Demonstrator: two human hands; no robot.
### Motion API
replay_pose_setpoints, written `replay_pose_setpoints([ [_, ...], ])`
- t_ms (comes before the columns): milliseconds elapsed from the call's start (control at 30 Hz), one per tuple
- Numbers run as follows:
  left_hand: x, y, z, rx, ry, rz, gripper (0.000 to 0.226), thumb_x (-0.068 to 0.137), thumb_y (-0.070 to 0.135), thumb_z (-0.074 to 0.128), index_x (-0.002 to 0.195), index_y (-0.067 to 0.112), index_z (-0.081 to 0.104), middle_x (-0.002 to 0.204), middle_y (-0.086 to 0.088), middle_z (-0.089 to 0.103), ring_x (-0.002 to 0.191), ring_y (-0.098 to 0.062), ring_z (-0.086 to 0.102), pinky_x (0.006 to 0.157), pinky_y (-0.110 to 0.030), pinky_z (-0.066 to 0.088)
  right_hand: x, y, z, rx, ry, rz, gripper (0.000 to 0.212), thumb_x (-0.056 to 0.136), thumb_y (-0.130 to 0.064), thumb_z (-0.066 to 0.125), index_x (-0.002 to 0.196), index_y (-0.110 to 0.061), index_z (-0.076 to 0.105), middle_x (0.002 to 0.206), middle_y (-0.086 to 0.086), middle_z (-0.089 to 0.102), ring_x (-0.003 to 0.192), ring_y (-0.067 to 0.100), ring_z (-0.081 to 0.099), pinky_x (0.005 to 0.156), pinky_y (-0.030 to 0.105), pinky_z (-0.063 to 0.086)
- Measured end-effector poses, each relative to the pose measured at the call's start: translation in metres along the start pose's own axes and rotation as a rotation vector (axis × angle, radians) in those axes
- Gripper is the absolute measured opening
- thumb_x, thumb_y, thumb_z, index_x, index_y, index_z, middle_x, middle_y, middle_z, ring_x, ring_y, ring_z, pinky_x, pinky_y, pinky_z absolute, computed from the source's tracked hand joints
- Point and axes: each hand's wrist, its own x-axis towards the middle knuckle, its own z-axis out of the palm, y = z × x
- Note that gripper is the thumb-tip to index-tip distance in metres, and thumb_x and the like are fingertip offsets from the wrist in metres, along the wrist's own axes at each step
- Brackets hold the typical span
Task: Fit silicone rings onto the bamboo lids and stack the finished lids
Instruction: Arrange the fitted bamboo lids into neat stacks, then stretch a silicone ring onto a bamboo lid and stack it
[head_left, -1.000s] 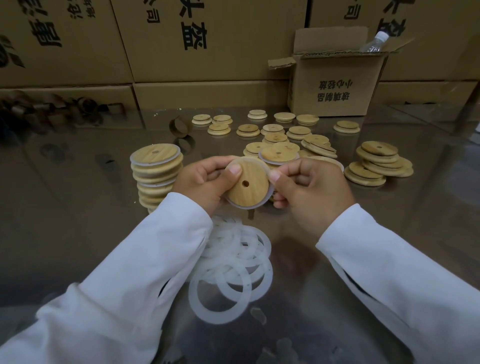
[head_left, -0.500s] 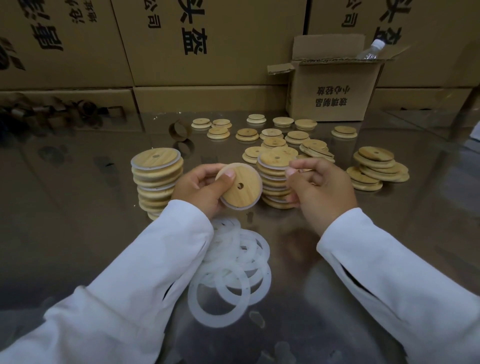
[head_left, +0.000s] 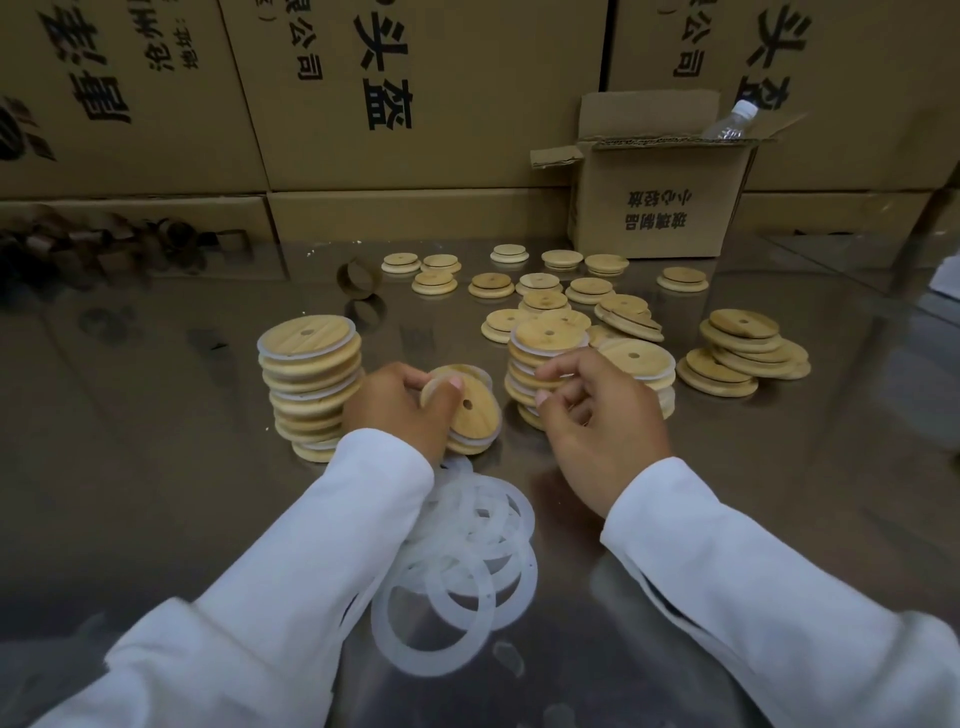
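The bench has bare room near left and near right. Cartons wall its far edge, and an open box with a bottle in it stands far right. A heap of rings lies near, between the two sleeves.

The left hand grips a ringed lid, thumb on its top face and fingers curled round its far edge. The lid is tilted, just right of the left stack and left of the middle stack. More lid edges show under and behind it; how many is unclear.

The right hand has its fingers loosely curled with nothing seen in them, in front of the middle stack; whether it touches the stack cannot be told. It hides the near part of a third stack.

Loose lids lie far, and a slumped pile lies right. Dark hoops far left are blurred.
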Motion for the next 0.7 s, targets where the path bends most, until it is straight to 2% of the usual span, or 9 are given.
replay_pose_setpoints([
  [67,0.003,0.002,0.001,-0.007,-0.027,-0.038,0.017,0.086,0.033,0.06,0.084,0.017,0.058,0.062,0.003,0.054,0.054,-0.013,0.049,0.051,-0.023,0.035,0.0,0.001,0.001,0.003,-0.017,0.003,0.016,0.086,-0.016,0.057,0.089,-0.032,0.053,0.06,-0.013,0.052,0.057,0.004,0.05,0.06,0.025,0.045],
  [167,0.003,0.01,0.003,-0.16,-0.087,-0.166,0.019,0.089,0.032,0.057,0.092,0.014,0.054,0.068,-0.008,0.06,0.04,-0.02,0.054,0.046,-0.028,0.047,0.0,0.002,0.003,0.003,-0.042,0.009,0.016,0.087,-0.018,0.057,0.089,-0.033,0.053,0.06,-0.013,0.052,0.058,0.003,0.051,0.059,0.023,0.045],
  [300,0.003,0.022,0.008,-0.459,-0.06,-0.326,0.02,0.091,0.023,0.056,0.101,0.008,0.047,0.071,-0.01,0.052,0.049,-0.017,0.053,0.036,-0.023,0.049,0.001,0.002,0.004,0.003,-0.054,0.02,0.018,0.087,-0.018,0.057,0.089,-0.035,0.052,0.06,-0.012,0.053,0.058,0.004,0.051,0.06,0.025,0.047],
  [400,0.007,0.027,0.012,-0.607,-0.073,-0.449,0.03,0.093,0.016,0.053,0.117,0.001,0.045,0.073,-0.012,0.049,0.055,-0.018,0.052,0.048,-0.033,0.056,0.001,0.003,0.005,0.013,-0.054,0.019,0.019,0.087,-0.017,0.057,0.088,-0.035,0.052,0.059,-0.013,0.052,0.057,0.001,0.051,0.058,0.022,0.044],
  [467,0.011,0.029,0.013,-0.678,-0.08,-0.529,0.039,0.093,0.01,0.052,0.128,-0.003,0.039,0.077,-0.014,0.048,0.057,-0.02,0.052,0.06,-0.041,0.052,0.002,0.004,0.004,0.011,-0.032,0.009,0.02,0.086,-0.016,0.057,0.087,-0.036,0.052,0.056,-0.014,0.051,0.058,-0.003,0.05,0.057,0.021,0.041],
  [567,0.015,0.029,0.014,-0.693,-0.097,-0.577,0.049,0.091,0.005,0.053,0.136,-0.001,0.032,0.078,-0.016,0.049,0.059,-0.022,0.055,0.065,-0.042,0.05,0.008,0.007,-0.004,-0.003,0.08,-0.017,0.019,0.086,-0.016,0.056,0.088,-0.034,0.053,0.056,-0.016,0.051,0.062,-0.004,0.052,0.054,0.02,0.041],
  [700,0.015,0.025,0.017,-0.653,-0.108,-0.538,0.063,0.089,-0.001,0.054,0.142,0.0,0.019,0.072,-0.016,0.051,0.06,-0.022,0.057,0.067,-0.039,0.049,0.025,0.018,-0.029,-0.037,0.409,-0.071,0.018,0.083,-0.014,0.055,0.093,-0.029,0.057,0.071,-0.014,0.057,0.068,0.008,0.055,0.064,0.027,0.044],
])
